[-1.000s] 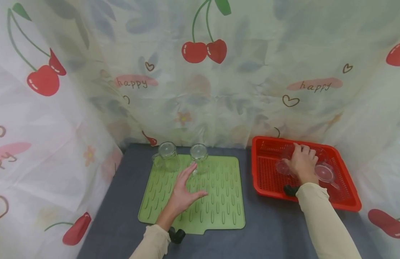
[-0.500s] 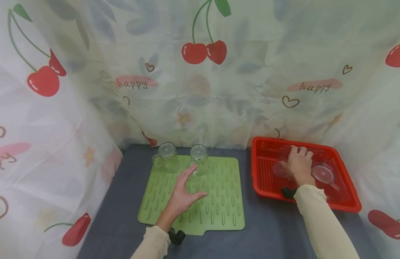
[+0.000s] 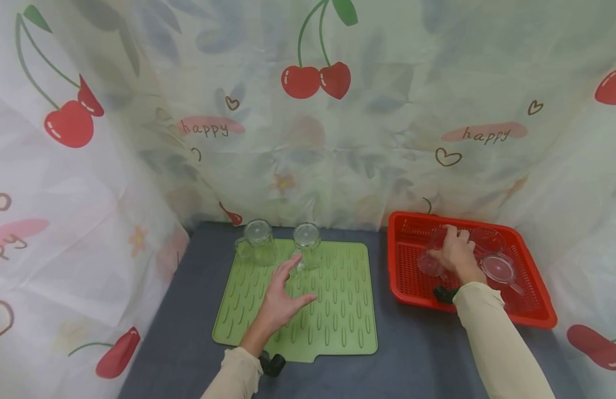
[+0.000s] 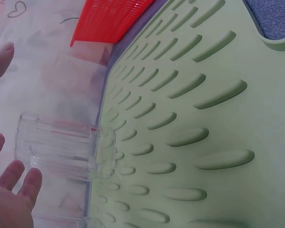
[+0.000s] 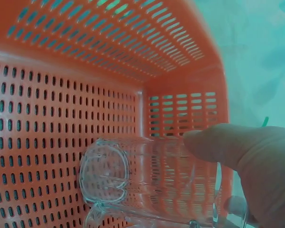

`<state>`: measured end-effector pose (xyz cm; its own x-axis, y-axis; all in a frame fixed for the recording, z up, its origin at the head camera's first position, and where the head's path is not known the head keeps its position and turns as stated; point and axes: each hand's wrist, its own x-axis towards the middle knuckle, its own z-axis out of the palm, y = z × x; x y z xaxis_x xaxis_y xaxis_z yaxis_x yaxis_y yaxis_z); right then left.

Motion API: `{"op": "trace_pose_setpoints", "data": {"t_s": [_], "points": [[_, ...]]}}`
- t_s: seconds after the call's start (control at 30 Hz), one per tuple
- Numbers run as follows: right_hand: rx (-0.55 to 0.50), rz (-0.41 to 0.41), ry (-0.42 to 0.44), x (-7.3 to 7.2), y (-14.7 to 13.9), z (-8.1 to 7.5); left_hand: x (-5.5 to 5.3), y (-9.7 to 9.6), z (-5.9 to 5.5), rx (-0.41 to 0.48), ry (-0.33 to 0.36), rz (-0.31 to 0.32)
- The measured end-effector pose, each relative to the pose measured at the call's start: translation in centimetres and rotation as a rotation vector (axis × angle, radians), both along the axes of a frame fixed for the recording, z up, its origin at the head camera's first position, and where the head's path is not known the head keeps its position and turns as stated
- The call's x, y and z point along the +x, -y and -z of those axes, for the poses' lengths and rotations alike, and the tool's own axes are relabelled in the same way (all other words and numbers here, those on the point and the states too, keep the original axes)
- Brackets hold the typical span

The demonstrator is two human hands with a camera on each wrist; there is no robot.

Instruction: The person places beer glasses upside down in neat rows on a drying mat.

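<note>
Glass mug (image 3: 430,265) partly hidden
The right hand (image 3: 460,254) covers some; the left wrist view crops the left hand (image 4: 10,205).

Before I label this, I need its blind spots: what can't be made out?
Head view: part of the held glass mug, behind the right hand.
Right wrist view: part of the right hand, cut by the right edge.
Left wrist view: most of the leftmost mug, cut by the bottom edge.

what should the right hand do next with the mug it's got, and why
Probably lift the mug straight up: the right hand grips it, it is inside the basket, and another mug sits close by, so a sideways pull might knock the two together.
</note>
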<state>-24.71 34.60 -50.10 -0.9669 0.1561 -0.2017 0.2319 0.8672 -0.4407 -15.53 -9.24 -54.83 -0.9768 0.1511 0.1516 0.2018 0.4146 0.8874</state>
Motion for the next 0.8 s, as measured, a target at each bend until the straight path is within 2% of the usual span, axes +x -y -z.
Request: {"op": "trace_pose_setpoints", "data": {"t_s": [0.3, 0.4, 0.57, 0.8], "points": [[-0.057, 0.045, -0.039, 0.5, 0.2, -0.2, -0.2, 0.0, -0.5, 0.022, -0.005, -0.003], [-0.064, 0.045, -0.05, 0.9, 0.2, -0.6, -0.2, 0.2, -0.9, 0.036, -0.019, -0.001], [-0.087, 0.043, -0.078, 1.8, 0.0, -1.4, -0.2, 0.5, -1.4, 0.036, -0.006, -0.003], [-0.117, 0.025, -0.147, 3.2, 0.3, -3.0, -0.3, 0.7, -1.6, 0.032, 0.0, 0.002]]}}
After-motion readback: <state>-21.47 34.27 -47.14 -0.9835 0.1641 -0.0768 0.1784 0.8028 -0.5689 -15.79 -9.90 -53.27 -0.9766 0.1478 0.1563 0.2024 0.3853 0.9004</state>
